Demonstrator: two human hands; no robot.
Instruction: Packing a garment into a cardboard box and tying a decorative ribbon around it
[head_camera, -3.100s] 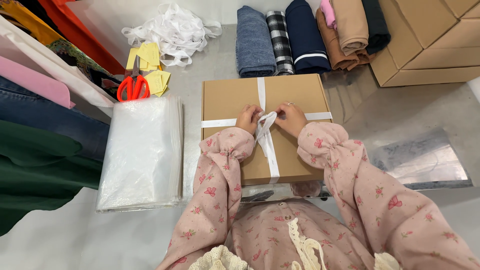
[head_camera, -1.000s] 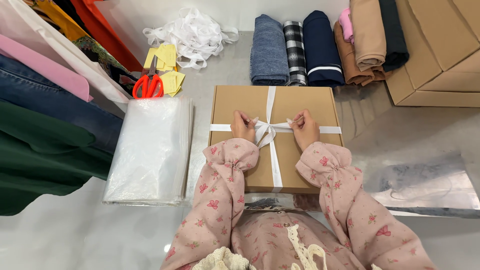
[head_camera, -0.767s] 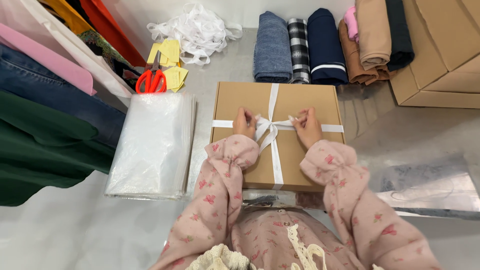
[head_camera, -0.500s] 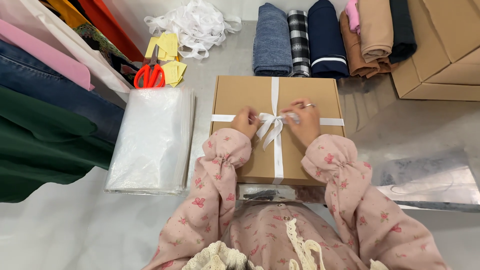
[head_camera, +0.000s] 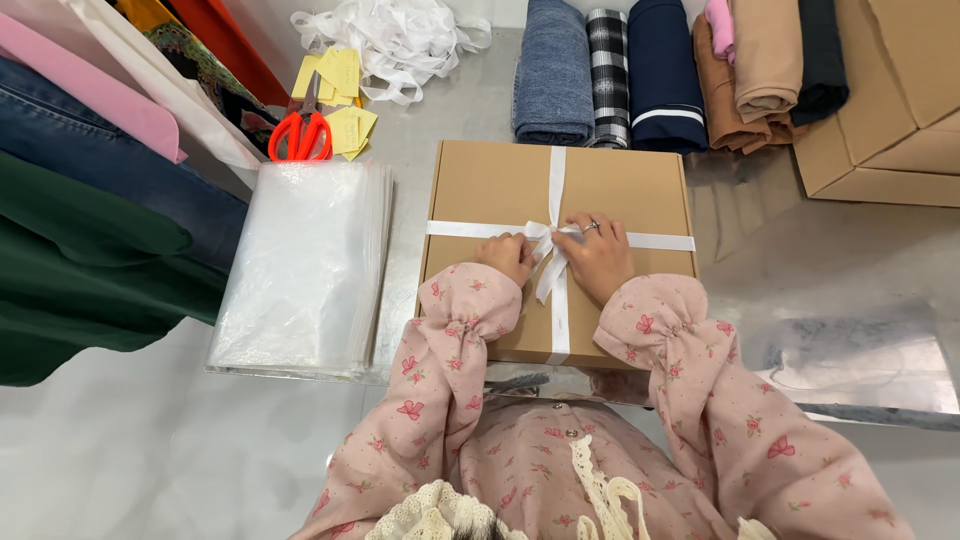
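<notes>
— Head view, looking straight down: both hands sit at the middle of the brown cardboard box (head_camera: 560, 250), right where the white ribbon (head_camera: 556, 185) crosses itself.

— Holding it, or just resting?

— Holding. The left hand (head_camera: 508, 256) is pinched together on the ribbon just left of the crossing, and the right hand (head_camera: 598, 252), a ring on one finger, is closed on it just to the right. A loose tail hangs down between the two grips.

— So how far along would you call it?

— The ribbon already runs both ways round the box, lengthwise and across, and it lies flat. I'd judge the knot at the crossing is half made; I see no finished bow loops, and the tail is untrimmed.

— What else is close to the hands?

— Left of the left grip, a stack of clear plastic bags (head_camera: 300, 265). Beyond that, away from the person, red-handled scissors (head_camera: 298, 135) lie on yellow notes, beside a heap of spare ribbon (head_camera: 385, 35). Past the box, a row of folded cloths (head_camera: 660, 70).
</notes>
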